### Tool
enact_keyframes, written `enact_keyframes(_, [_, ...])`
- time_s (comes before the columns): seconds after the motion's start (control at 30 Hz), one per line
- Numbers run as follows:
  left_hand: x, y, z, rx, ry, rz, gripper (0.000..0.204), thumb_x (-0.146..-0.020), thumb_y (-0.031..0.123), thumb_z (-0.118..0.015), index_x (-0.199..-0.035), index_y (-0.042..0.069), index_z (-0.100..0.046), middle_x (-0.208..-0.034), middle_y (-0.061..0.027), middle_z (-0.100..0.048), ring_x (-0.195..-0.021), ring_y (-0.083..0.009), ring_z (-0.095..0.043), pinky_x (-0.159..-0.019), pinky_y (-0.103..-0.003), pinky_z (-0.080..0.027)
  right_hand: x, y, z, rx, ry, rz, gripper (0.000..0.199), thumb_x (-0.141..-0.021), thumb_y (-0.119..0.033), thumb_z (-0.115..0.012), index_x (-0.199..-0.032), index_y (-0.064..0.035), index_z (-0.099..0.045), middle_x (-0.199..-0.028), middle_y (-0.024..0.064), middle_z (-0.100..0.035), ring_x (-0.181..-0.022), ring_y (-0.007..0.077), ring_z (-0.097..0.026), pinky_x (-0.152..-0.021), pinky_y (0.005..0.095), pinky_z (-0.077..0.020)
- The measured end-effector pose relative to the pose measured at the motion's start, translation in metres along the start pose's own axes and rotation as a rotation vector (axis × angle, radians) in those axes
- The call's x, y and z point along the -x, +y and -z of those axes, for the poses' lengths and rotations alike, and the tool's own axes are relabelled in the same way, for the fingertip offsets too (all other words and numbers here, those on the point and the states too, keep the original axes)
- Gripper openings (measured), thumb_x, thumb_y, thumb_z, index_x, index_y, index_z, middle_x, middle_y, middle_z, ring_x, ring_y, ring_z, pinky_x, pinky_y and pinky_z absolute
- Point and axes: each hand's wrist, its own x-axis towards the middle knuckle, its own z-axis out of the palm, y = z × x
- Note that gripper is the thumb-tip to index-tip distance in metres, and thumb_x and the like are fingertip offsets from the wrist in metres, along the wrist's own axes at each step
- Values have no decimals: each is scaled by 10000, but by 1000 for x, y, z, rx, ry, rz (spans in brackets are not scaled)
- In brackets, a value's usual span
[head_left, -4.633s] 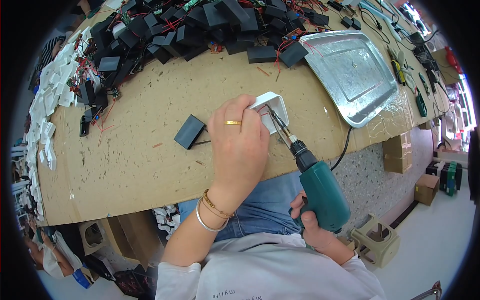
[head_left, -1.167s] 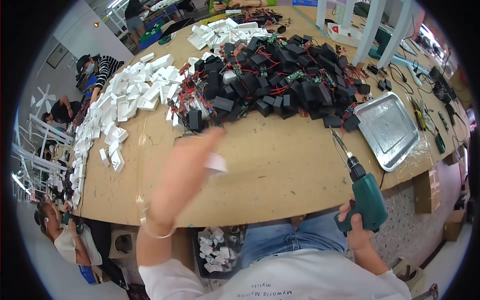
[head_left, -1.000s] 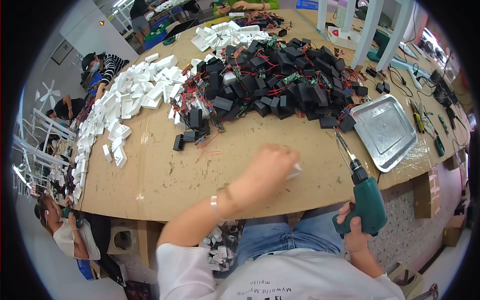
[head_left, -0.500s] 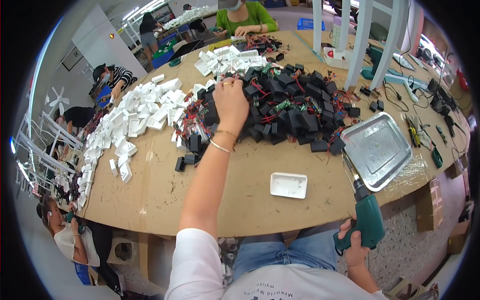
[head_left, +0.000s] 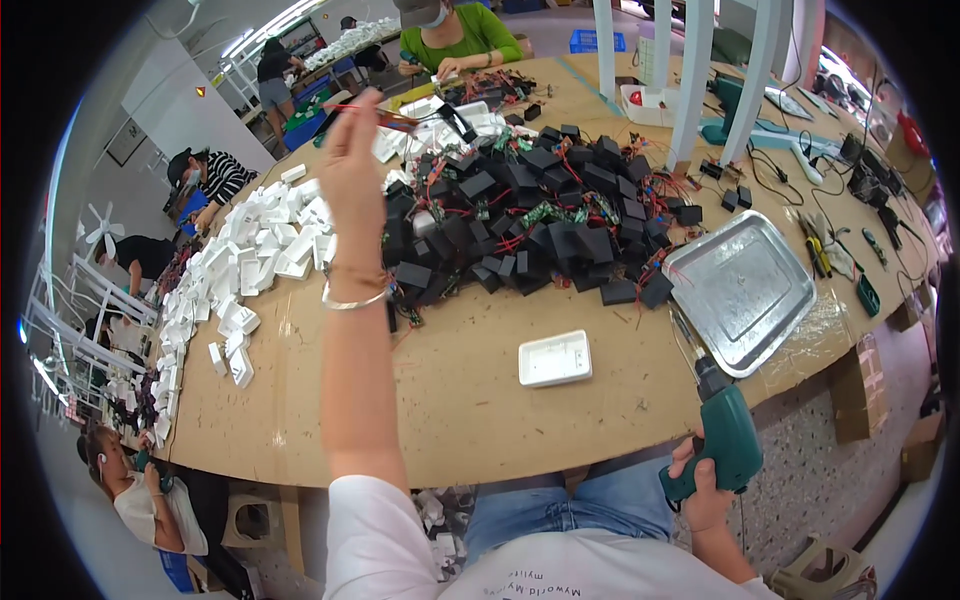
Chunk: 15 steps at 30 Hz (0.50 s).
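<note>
My left hand is raised over the far left part of the pile, fingers pinched on a wired circuit assembly. Red wire sticks out on both sides of the fingertips; a dark piece shows just to the right, and whether it is joined on I cannot tell. Low at the right, my right hand wraps the handle of a green power screwdriver, its long bit reaching the metal tray's left edge. A white plastic shell lies on the table, its hollow side up.
Black boxes with wires and boards form a large pile mid-table. White shells spread along the left. To the right are a metal tray, pliers and white posts. A person in green sits opposite.
My left hand has lifted out of the black pile and moved up and left, bringing the wired circuit assembly with it. My right hand still holds the power screwdriver. The view has shifted slightly.
</note>
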Motion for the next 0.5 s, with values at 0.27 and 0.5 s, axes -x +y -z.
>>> enact_keyframes(0.27, [103,75,26,-150,-408,324,264,-945,103,-474,-1157,-46,-527,-843,-83,-629,-780,-140,-607,-740,-265,-492,-1,-5,-14,-59,-61,3,588,-868,-438,-610,-1215,13,-461,-885,111,-579,-677,127,-564,-631,275,-476])
enact_keyframes(0.5, [202,21,15,-191,-623,803,205,-917,145,-561,-963,-47,-617,-769,-31,-629,-710,-84,-594,-680,-234,-488,11,-2,-16,-61,-98,-7,578,-867,-430,-615,-1216,7,-465,-878,109,-577,-659,126,-555,-615,263,-456])
